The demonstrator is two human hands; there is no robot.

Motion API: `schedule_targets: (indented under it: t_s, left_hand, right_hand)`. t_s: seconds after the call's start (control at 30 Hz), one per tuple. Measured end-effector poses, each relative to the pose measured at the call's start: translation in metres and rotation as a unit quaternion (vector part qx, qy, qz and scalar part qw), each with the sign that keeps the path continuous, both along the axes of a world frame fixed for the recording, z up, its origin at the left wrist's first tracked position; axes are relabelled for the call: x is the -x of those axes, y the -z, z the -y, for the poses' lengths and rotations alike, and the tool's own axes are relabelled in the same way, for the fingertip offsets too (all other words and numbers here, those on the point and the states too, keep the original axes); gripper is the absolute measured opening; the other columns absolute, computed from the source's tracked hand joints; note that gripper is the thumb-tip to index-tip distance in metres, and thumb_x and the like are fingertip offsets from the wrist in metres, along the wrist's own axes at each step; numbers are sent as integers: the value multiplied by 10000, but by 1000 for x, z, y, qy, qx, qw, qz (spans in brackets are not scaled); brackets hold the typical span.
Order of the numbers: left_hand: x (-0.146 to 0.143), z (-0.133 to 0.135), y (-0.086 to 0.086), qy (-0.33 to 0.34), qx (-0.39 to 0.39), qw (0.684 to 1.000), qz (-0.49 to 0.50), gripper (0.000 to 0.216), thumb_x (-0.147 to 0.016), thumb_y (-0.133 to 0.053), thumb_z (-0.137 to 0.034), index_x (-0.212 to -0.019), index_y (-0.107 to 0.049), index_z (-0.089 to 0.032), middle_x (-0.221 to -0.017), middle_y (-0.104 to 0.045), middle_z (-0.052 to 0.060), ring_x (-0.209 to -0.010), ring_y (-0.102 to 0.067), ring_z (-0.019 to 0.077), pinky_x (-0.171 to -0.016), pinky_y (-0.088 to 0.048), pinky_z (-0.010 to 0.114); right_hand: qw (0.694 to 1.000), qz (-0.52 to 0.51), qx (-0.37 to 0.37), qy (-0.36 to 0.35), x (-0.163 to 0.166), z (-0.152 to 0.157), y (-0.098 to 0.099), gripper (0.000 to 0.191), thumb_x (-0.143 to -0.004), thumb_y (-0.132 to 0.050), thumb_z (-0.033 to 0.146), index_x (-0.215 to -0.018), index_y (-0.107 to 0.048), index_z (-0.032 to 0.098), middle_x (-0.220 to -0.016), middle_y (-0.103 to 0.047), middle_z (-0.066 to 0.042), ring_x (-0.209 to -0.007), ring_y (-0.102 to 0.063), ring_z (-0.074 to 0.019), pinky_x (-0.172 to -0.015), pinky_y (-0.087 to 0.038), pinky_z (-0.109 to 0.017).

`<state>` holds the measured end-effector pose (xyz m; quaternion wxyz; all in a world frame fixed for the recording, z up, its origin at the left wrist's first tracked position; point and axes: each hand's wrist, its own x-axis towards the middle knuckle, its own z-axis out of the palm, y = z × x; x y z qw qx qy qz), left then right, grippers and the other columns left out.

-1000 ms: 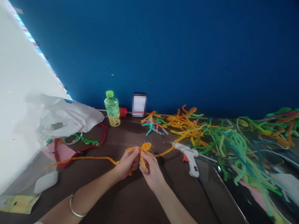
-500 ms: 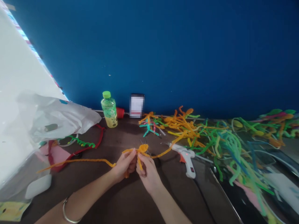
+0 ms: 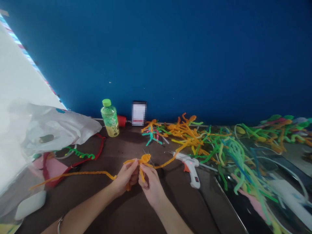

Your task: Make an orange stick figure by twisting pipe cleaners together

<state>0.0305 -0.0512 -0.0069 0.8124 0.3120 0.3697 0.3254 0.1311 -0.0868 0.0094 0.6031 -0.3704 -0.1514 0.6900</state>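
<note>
In the head view, an orange pipe cleaner (image 3: pixel 145 159) is held in a small knotted loop above a dark wooden table (image 3: pixel 73 208), in front of the person's chest. It is grasped by both hands: the left hand (image 3: pixel 125 179) is closed around it from the left, with the fingers curled in, and the right hand (image 3: pixel 151 187) pinches it just beside the loop, the two hands touching. A short end is left hanging down between them. One long strand is stretched across the table to the left, and another is led to the right towards a heap of orange pipe cleaners (image 3: pixel 185 135). A thin metal bangle (image 3: pixel 59 225) is worn on the left wrist.

A pair of scissors (image 3: pixel 147 152) is seen just behind the loop, partly hidden by it. A white hot glue gun (image 3: pixel 191 169) is laid to the right of the hands. A small figure twisted from teal and orange pipe cleaners (image 3: pixel 151 131) is placed beyond them.

Further back, a green-capped plastic bottle (image 3: pixel 110 118) and a pixelated card (image 3: pixel 138 113) are stood against a blue wall (image 3: pixel 156 55). A white plastic bag (image 3: pixel 53 125) is heaped at the left, above a green coiled pipe cleaner (image 3: pixel 80 155). A tangled pile of green pipe cleaners (image 3: pixel 231 156) is spread at the right.
</note>
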Motion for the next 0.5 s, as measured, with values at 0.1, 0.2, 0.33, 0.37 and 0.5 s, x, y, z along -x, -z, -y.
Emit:
schedule_targets:
  t_s: [0.1,0.2,0.33,0.37,0.5]
  left_hand:
    - [0,0,-1,-2,-3,1000,-1,441,-675,-537,-589,-659,-429,-162,-458,-278,-81,-377,-305,35,-389,-230,165]
    - [0,0,-1,-2,-4,1000,-5,443,-681,-529,-589,-642,-417,-163,-457,-268,-83,-367,-277,27,-378,-207,161]
    - [0,0,0,-4,-3,1000,-1,427,-697,-527,-569,-635,-410,-164,-459,-251,-87,-353,-241,18,-364,-178,155]
    - [0,0,1,-4,-1,1000,1,424,-698,-528,-565,-632,-408,-165,-459,-247,-88,-350,-236,17,-362,-176,155]
    - [-1,0,2,-9,9,1000,0,421,-677,-553,-566,-645,-417,-168,-459,-240,-94,-343,-234,15,-357,-189,151]
  right_hand:
    - [1000,0,9,5,1,0,-1,279,-673,-665,273,-565,-433,163,-405,-304,102,-345,-205,-9,-362,-112,-180]
    - [1000,2,18,8,1,0,-4,283,-661,-672,276,-563,-431,163,-402,-301,103,-344,-201,-8,-363,-110,-181]
    - [1000,3,21,7,1,0,-6,275,-656,-674,274,-563,-440,162,-401,-289,106,-345,-186,-8,-361,-98,-183]
    - [1000,4,19,7,1,0,-6,276,-656,-673,278,-561,-440,162,-400,-286,107,-345,-184,-8,-360,-96,-184]
    - [1000,3,16,4,1,1,-6,283,-659,-671,280,-556,-435,162,-401,-292,105,-345,-186,-8,-357,-103,-181]
